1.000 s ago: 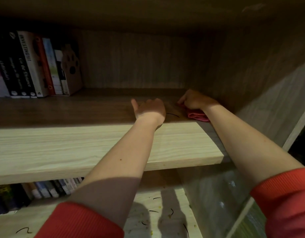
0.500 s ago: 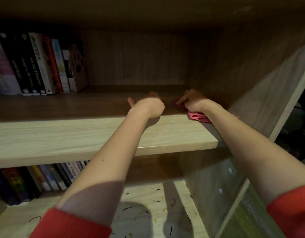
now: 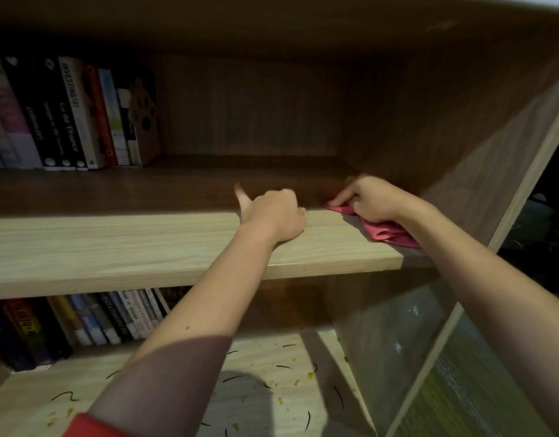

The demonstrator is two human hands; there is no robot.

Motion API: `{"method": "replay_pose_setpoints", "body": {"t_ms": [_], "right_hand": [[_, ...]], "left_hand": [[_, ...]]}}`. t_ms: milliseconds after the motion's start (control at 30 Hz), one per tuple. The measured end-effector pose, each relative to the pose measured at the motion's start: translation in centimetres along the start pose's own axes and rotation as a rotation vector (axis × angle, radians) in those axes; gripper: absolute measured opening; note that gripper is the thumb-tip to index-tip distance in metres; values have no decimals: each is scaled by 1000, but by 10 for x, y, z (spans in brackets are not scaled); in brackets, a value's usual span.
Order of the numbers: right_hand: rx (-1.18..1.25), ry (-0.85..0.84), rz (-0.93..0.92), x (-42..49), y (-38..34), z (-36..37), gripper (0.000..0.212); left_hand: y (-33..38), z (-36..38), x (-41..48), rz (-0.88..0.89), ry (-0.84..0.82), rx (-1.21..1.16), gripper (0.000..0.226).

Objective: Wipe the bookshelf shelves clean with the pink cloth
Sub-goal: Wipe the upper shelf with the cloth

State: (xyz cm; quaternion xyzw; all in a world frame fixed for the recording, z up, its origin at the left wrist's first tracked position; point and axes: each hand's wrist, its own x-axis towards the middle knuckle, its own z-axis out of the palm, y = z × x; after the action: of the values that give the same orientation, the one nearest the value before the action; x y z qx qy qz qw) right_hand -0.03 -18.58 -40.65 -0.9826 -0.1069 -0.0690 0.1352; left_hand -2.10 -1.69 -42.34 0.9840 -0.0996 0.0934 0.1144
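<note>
With the right hand (image 3: 375, 200) gripping the pink cloth (image 3: 386, 231) at the upper shelf's (image 3: 114, 247) right end and the left hand (image 3: 273, 216) curled, thumb out, holding nothing, a hasty sweep could push dirt over the near edge onto the littered lower shelf (image 3: 82, 389).

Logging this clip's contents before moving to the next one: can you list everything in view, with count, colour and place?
upper shelf: one, light wood, across the middle
lower shelf: one, light wood, below it
upper books: one row, mostly black and white, upright at upper shelf's left
paw-print bookend: one, brown, right end of that row
lower books: one row, mixed colours, lower shelf's left
strands: several, black, scattered on lower shelf
crumbs: several, yellow, among the strands
cloth: one, pink, right end of upper shelf
left hand: one, fingers curled, thumb out, resting on upper shelf
right hand: one, gripping the cloth
</note>
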Motion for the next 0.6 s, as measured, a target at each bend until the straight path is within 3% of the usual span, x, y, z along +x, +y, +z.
{"method": "replay_pose_setpoints", "body": {"t_ms": [233, 433, 600], "right_hand": [[-12, -56, 36, 46, -16, 8, 39], [24, -86, -118, 31, -11, 5, 41], [27, -44, 15, 50, -21, 10, 40]], "left_hand": [[-4, -2, 5, -38, 7, -41, 38], [-7, -2, 9, -24, -1, -48, 33], [-7, -4, 9, -31, -15, -51, 47]]}}
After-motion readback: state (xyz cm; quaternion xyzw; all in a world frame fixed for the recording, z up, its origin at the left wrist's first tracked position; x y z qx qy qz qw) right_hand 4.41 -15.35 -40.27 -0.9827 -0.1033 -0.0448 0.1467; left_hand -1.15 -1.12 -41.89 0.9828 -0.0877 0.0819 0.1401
